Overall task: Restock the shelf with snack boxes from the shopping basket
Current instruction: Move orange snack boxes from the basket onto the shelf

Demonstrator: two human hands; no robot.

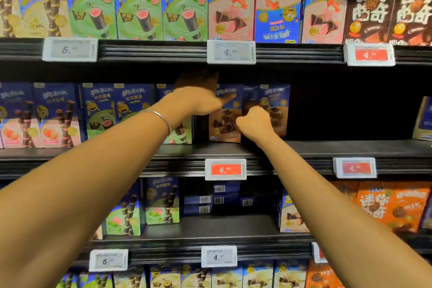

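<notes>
Two blue-and-brown chocolate snack boxes stand side by side on the middle shelf (pixel 327 147). My left hand (pixel 198 96) lies against the upper left of the left box (pixel 225 121), thumb stretched across its front. My right hand (pixel 254 121) has its fingers curled at the seam between that box and the right box (pixel 277 110), gripping the right box's left edge. Both boxes stand upright. The shopping basket is out of view.
Green and pink snack boxes (pixel 102 112) fill the middle shelf to the left. To the right of the brown boxes the shelf is dark as far as a box (pixel 424 119) at the frame edge. Price tags (pixel 225 169) line the shelf edges. Shelves above and below hold more boxes.
</notes>
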